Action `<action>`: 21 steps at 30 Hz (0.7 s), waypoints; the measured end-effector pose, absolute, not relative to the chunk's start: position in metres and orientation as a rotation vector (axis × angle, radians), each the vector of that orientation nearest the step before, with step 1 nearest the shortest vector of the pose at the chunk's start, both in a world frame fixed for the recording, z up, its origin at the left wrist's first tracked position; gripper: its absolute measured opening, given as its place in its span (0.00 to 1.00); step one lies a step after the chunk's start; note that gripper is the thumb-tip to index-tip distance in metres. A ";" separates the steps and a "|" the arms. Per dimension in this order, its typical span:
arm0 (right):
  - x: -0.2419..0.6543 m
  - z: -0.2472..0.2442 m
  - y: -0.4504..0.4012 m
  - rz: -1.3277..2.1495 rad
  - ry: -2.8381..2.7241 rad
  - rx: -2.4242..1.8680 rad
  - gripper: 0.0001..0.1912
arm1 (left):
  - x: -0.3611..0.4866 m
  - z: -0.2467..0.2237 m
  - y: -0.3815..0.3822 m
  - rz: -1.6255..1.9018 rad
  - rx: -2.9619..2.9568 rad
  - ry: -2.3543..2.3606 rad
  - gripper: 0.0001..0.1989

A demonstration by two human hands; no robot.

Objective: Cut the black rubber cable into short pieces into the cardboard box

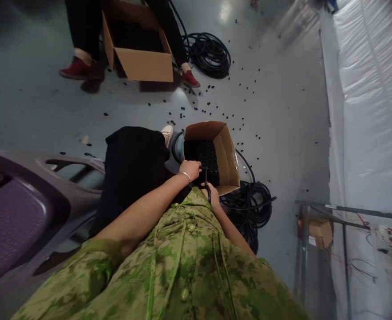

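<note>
Head view: left hand (pixel 190 169), grip closed on black piece (pixel 203 168); right hand (pixel 213 192), grip clamped around dark scissors-like tool (pixel 206 177), tip at the piece. Both at near side of cardboard box (pixel 228 162) holding black bits (pixel 206 153).

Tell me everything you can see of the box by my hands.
The box is brown, apparently cardboard, open-topped, its inner walls showing. Small black pieces lie inside. It sits right of the black-trousered leg, its base hidden. The left hand and right hand are at its near side; contact is unclear.
</note>
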State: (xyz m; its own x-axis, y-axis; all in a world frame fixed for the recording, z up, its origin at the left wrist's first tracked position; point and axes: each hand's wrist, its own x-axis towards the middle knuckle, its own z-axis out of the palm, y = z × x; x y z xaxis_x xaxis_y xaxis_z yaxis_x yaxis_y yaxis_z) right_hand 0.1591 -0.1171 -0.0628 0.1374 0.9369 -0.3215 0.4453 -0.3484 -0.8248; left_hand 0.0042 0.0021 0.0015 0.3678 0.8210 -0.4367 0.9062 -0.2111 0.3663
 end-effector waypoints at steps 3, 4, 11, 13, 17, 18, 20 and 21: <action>0.158 -0.063 -0.117 1.168 -1.309 -1.873 0.17 | 0.005 0.001 0.002 -0.208 2.090 1.470 0.16; 0.158 -0.062 -0.117 1.173 -1.305 -1.875 0.17 | 0.005 0.002 0.002 -0.209 2.095 1.465 0.16; 0.159 -0.059 -0.117 1.171 -1.278 -1.876 0.18 | 0.005 0.005 0.001 -0.202 2.099 1.459 0.16; 0.159 -0.058 -0.117 1.173 -1.282 -1.887 0.18 | 0.006 0.006 0.001 -0.207 2.101 1.461 0.16; 0.157 -0.055 -0.116 1.164 -1.297 -1.911 0.18 | 0.006 0.006 0.000 -0.205 2.095 1.465 0.15; 0.156 -0.055 -0.116 1.159 -1.298 -1.915 0.19 | 0.006 0.006 0.000 -0.205 2.094 1.465 0.15; 0.155 -0.055 -0.115 1.154 -1.300 -1.912 0.19 | 0.006 0.006 0.000 -0.203 2.092 1.463 0.16; 0.155 -0.056 -0.115 1.155 -1.302 -1.905 0.19 | 0.006 0.005 0.000 -0.200 2.092 1.462 0.16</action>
State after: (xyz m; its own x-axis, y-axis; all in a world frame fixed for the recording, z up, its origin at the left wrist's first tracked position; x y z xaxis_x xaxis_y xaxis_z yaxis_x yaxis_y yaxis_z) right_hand 0.1553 -0.1152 -0.0555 0.1601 0.9261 -0.3417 0.4498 -0.3766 -0.8098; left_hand 0.0059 -0.0001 0.0053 0.3900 0.8137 -0.4311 0.8996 -0.2367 0.3671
